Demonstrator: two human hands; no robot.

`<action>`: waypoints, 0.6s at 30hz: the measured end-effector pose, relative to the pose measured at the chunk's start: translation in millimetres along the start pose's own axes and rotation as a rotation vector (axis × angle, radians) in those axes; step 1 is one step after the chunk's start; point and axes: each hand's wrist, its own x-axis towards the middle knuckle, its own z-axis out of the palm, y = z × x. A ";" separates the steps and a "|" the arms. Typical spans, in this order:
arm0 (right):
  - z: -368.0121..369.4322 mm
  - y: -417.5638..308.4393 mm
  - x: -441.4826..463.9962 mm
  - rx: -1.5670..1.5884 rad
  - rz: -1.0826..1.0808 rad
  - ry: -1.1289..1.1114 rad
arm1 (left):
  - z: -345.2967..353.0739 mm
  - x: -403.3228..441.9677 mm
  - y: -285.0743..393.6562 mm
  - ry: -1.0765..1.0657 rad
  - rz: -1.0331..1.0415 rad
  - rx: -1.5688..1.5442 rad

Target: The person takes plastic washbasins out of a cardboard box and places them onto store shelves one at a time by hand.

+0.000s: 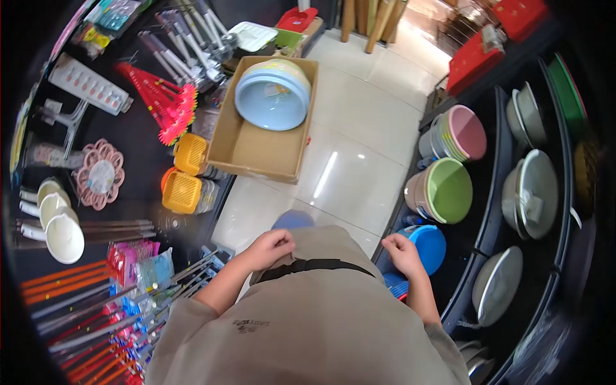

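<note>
My left hand (271, 249) hangs in front of my waist, its fingers curled in, and I see nothing in it. On the other side, my right hand (403, 254) is also loosely closed, with no object showing in the fingers. Just beyond the right hand is a blue bucket (431, 249) at the shelf's lower edge; I cannot tell whether they touch. Ahead on the floor, a cardboard box (260, 154) stands with its top open. Stacked light-blue basins (273, 106) lie tilted at its far end.
Right-hand shelves carry a green bucket (450, 190), a pink bucket (466, 133) and metal basins (538, 192). Along the left are yellow baskets (181, 192), white saucepans (65, 237), a pink flower-shaped rack (99, 174) and several long poles (96, 314). A tiled floor (359, 122) runs between.
</note>
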 end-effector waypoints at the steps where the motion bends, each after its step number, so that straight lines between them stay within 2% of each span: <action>1: -1.6 20.6 5.9 0.123 0.097 0.013 | 4.2 11.2 -17.6 0.027 -0.019 -0.001; 2: -0.1 41.7 12.0 0.243 0.198 0.028 | 7.6 22.8 -35.0 0.089 -0.090 -0.142; 3: 5.6 66.7 18.2 0.242 0.194 0.002 | 7.9 30.3 -46.8 0.147 -0.155 -0.284; 6: 23.0 119.9 27.2 0.185 0.231 -0.103 | -0.4 43.7 -58.9 0.244 -0.239 -0.461; 8: 43.5 188.3 32.6 0.110 0.146 -0.148 | -11.8 53.5 -65.3 0.293 -0.252 -0.383; 9: 46.4 180.0 36.8 0.035 0.060 -0.177 | -18.3 60.1 -65.8 0.328 -0.258 -0.304; 10: 42.9 172.6 28.4 0.311 0.290 -0.105 | -24.9 69.0 -65.8 0.332 -0.267 -0.305; 15: 36.5 182.4 30.0 0.420 0.319 -0.042 | -78.6 148.8 -55.6 0.538 -0.257 -0.397; 18: 18.3 221.0 36.4 0.500 0.354 0.027 | -124.1 217.4 -46.4 0.626 -0.259 -0.457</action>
